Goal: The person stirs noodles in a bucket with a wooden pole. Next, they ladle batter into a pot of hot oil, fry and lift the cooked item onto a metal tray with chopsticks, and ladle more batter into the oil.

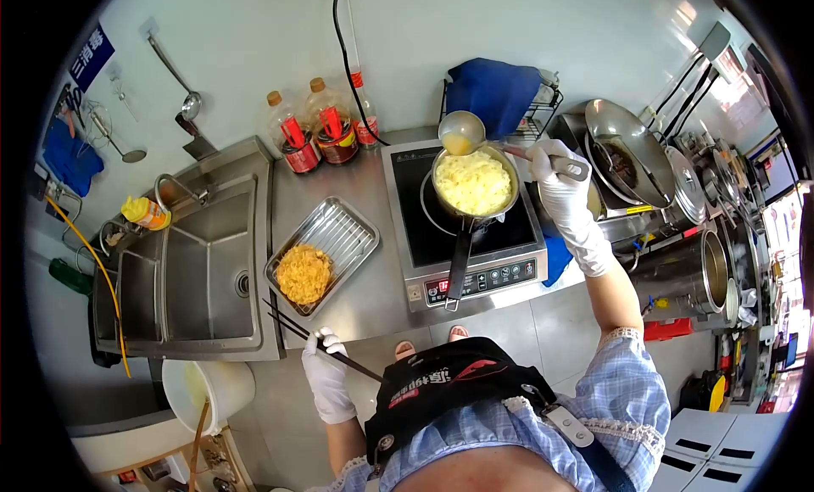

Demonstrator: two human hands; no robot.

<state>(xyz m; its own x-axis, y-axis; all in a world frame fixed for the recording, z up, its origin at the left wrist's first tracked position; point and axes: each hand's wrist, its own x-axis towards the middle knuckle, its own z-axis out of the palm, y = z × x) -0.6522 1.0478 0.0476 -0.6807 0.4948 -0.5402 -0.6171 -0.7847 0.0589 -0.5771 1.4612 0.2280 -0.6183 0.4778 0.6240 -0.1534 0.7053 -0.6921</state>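
Note:
My right hand (pixel 561 182), in a white glove, is closed around the handle of a metal ladle (pixel 462 129). The ladle's bowl, with some yellowish liquid in it, is over the back rim of a pan. That pan (pixel 459 253) sits on the induction cooker (pixel 424 212), full of pale yellow, lumpy food (pixel 473 182). Lower left, my gloved left hand (pixel 327 375) grips long dark chopsticks (pixel 292 324). Their tips point at the near left corner of a metal tray (pixel 349 248), where a round golden-orange fried cake (pixel 304 274) lies on a wire rack.
A double sink (pixel 208 271) stands left of the steel counter, with a white bucket (pixel 237 388) below. Sauce bottles (pixel 336 123) line the wall. Right of the cooker are a wok (pixel 627 123) and a large pot (pixel 712 267). A black cable (pixel 346 59) hangs behind.

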